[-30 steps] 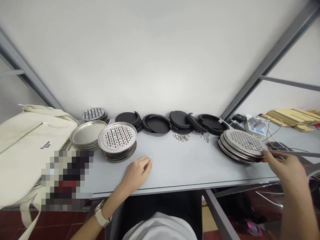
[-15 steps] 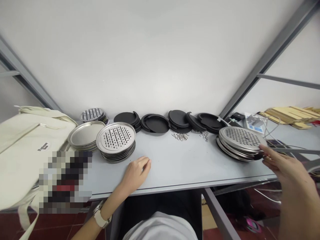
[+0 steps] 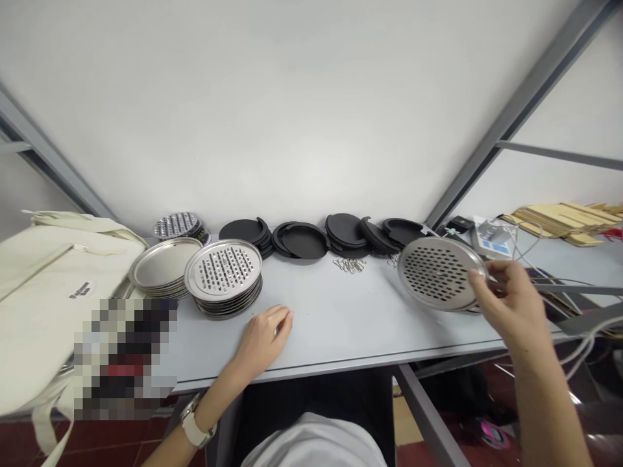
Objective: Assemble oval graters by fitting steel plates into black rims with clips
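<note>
My right hand [image 3: 509, 301] grips the right edge of a round metal grater disc [image 3: 435, 275], thumb on its face and fingers behind. The disc is tilted, its face with elongated holes towards me. It largely hides the pile behind it. My left hand [image 3: 267, 334] rests on the table's front part with loosely curled fingers and nothing visible in them. Just beyond it to the left stands a stack of round grater discs [image 3: 224, 272], a toothed one on top. Beside that is a stack of plain metal discs [image 3: 165, 263].
Black round trays [image 3: 306, 241] line the wall in several piles. Small metal hooks [image 3: 349, 264] lie before them. Behind the plain discs sits another grater stack [image 3: 176, 226]. A cream bag [image 3: 58, 298] occupies the left end; cables and wooden boards [image 3: 564, 220] lie at the right.
My right hand has lifted the grater disc off the right-hand pile, moved it left and tipped it towards me. My left hand has stayed in place.
</note>
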`<state>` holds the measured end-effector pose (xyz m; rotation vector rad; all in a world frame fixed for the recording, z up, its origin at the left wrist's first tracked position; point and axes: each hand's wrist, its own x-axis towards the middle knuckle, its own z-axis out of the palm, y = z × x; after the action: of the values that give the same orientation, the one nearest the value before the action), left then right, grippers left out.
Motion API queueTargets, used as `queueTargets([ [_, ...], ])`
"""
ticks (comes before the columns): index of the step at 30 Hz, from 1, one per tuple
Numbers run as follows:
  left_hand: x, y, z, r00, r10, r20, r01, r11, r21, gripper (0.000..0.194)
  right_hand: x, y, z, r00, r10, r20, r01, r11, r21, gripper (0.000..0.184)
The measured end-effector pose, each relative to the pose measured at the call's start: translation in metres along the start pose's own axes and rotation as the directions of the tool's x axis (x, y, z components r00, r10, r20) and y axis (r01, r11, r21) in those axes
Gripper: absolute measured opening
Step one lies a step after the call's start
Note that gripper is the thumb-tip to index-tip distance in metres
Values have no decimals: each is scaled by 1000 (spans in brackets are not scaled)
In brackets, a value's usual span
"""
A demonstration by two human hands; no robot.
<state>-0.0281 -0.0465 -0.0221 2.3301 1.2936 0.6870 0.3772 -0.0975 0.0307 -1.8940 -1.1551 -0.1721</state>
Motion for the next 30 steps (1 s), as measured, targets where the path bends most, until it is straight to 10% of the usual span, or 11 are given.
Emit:
queueTargets([
  [7,0,1,-1,999,-18,-31,15,997,-77,26,-33,-71,24,946,-239,220,161,932,324,26],
  [11,0,3,-6,997,-74,-6,67,925,-375,30,-56,-89,50,883,-121,453,-179,806,565,24],
  [15,0,3,-8,982,-103,159,183,735,-653,41,-80,-105,79,664,-78,744,-543,633,551,25],
  [21,4,-1,-5,941,-268,207,319,502,-804,41,-91,-105,93,543,-154,825,-557,669,492,33],
  [24,5,-6,-3,930,-282,235,338,409,-847,39,-72,-102,99,582,-209,785,-342,813,470,39],
  [27,6,-9,-3,914,-321,250,355,330,-875,38,-34,-106,118,757,-217,616,25,952,304,46],
  [30,7,-8,-3,905,-348,245,357,309,-881,40,5,-119,147,799,-185,573,85,977,196,33],
])
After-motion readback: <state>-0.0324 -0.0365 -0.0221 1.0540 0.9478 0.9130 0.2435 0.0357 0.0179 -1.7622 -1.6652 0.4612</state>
